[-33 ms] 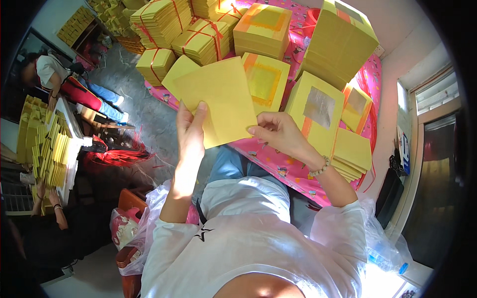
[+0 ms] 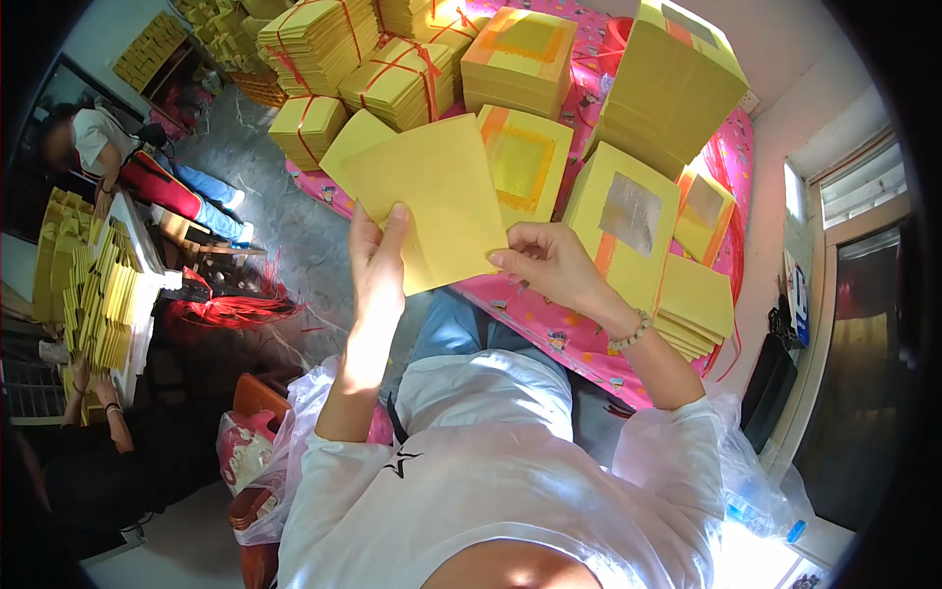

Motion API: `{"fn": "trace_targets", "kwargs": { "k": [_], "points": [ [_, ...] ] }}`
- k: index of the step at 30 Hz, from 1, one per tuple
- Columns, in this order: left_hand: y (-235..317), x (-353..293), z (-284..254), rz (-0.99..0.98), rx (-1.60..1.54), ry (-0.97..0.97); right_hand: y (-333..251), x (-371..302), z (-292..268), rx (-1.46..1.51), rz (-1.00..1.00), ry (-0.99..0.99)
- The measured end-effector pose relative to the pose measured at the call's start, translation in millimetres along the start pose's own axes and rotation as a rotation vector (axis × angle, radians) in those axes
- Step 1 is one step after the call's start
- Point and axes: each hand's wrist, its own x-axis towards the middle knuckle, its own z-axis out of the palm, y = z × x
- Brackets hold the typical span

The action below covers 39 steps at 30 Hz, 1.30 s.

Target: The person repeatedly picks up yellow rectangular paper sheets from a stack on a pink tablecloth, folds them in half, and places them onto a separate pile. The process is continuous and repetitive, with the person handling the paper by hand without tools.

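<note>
A plain yellow paper sheet (image 2: 432,196) is raised in front of me, above the edge of the pink table. My left hand (image 2: 378,250) grips its lower left edge, thumb on the face and fingers behind. At the lower right corner my right hand (image 2: 545,257) pinches the paper between thumb and curled fingers. Whether it is one sheet or a few layers, I cannot tell. Just beyond it lies a yellow stack with an orange-framed panel (image 2: 522,162). Right of my right hand stands a stack with a silver square (image 2: 631,211).
A pink patterned cloth (image 2: 599,358) covers the table. Red-tied yellow bundles (image 2: 397,83) crowd its far left, and a tall paper stack (image 2: 672,88) rises at far right. Two people work at a white table (image 2: 142,294) on the left. Plastic bags (image 2: 294,442) hang beside my left arm.
</note>
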Motion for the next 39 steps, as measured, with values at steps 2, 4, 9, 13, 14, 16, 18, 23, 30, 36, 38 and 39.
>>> {"fn": "trace_targets", "kwargs": {
  "k": [2,4,9,13,14,16,18,23,30,36,38,39],
  "points": [
    [-7,-4,-5,0.054,0.034,0.026,-1,1,-2,-0.049,0.026,-0.025],
    [-8,-10,-8,0.035,0.028,0.046,-13,2,-4,-0.080,0.028,-0.079],
    [-18,-33,-14,-0.060,0.022,0.063,-26,11,6,-0.002,0.017,0.018],
    [-21,-41,-24,-0.207,-0.105,0.093,-16,27,7,-0.096,0.092,-0.115],
    [-22,-38,-30,-0.231,-0.115,0.082,-13,33,8,-0.137,0.083,-0.146],
    [-25,-27,-47,-0.282,-0.140,0.056,-6,52,12,0.025,0.033,-0.191],
    [-20,-8,-69,-0.302,-0.242,-0.018,-4,77,9,0.043,-0.044,-0.167],
    [-30,57,-98,-0.269,-0.322,0.110,-15,154,-9,-0.168,-0.041,-0.139],
    [-62,103,-111,-0.342,-0.248,0.286,-14,236,12,-0.339,0.214,-0.308],
    [-91,108,-116,-0.338,-0.214,0.303,28,269,32,-0.314,0.228,-0.439],
    [-100,107,-124,-0.370,-0.237,0.336,31,269,37,-0.444,0.284,-0.433],
    [-99,107,-122,-0.370,-0.213,0.335,29,267,38,-0.507,0.312,-0.424]
  ]
}}
